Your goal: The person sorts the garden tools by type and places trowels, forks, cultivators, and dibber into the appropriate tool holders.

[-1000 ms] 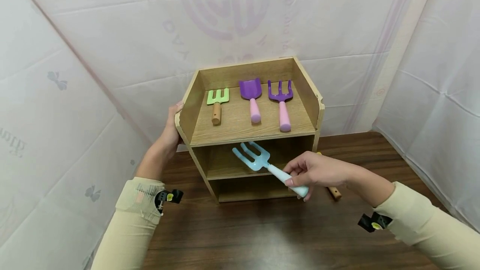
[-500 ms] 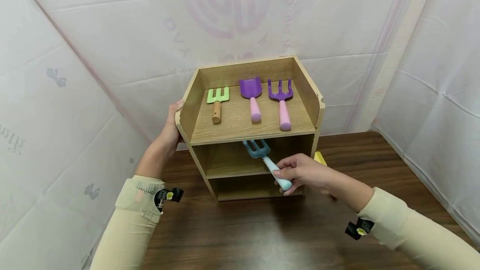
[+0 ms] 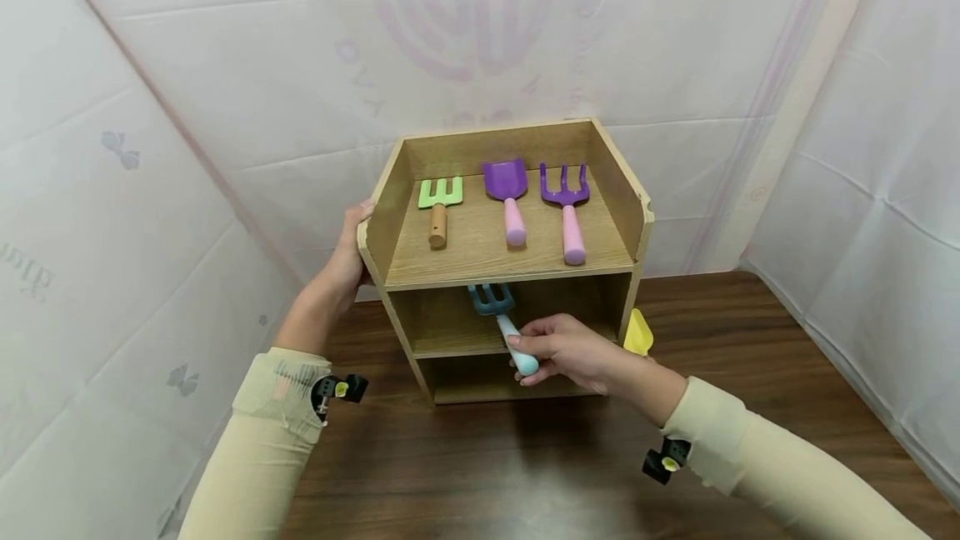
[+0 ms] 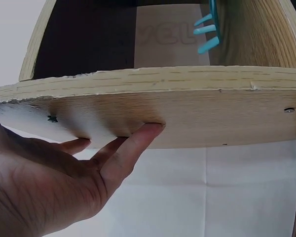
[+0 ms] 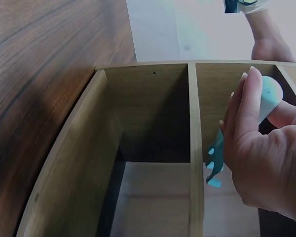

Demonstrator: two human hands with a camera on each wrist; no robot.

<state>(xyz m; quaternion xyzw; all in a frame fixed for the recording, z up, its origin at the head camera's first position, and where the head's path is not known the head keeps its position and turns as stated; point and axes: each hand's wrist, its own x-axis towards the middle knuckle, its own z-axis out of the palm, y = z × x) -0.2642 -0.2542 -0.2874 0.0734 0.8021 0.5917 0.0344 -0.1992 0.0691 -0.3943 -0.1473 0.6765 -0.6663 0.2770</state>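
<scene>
My right hand (image 3: 562, 348) pinches the pale handle of a blue garden hand fork (image 3: 517, 347) between thumb and fingers. The fork's prongs point away, inside the middle compartment of the small wooden shelf (image 3: 472, 252). In the right wrist view the fork (image 5: 215, 163) hangs in that compartment, partly hidden by the fingers. My left hand (image 3: 345, 261) rests at the shelf's left side, and in the left wrist view its fingertips press the outer side panel (image 4: 202, 116); the thumb is hidden there. On the top shelf lie a green hand fork (image 3: 439, 211), a purple shovel (image 3: 506, 182) and a purple hand fork (image 3: 565, 197).
A yellow tool head (image 3: 637, 333) shows on the dark wooden table (image 3: 480, 473) at the shelf's right, partly behind my right forearm. White sheeting (image 3: 480, 48) hangs behind the shelf and at both sides.
My right hand has carried the blue hand fork leftward, and its prongs are now inside the middle compartment. The yellow tool head has come into view. The left hand stays at the shelf's side.
</scene>
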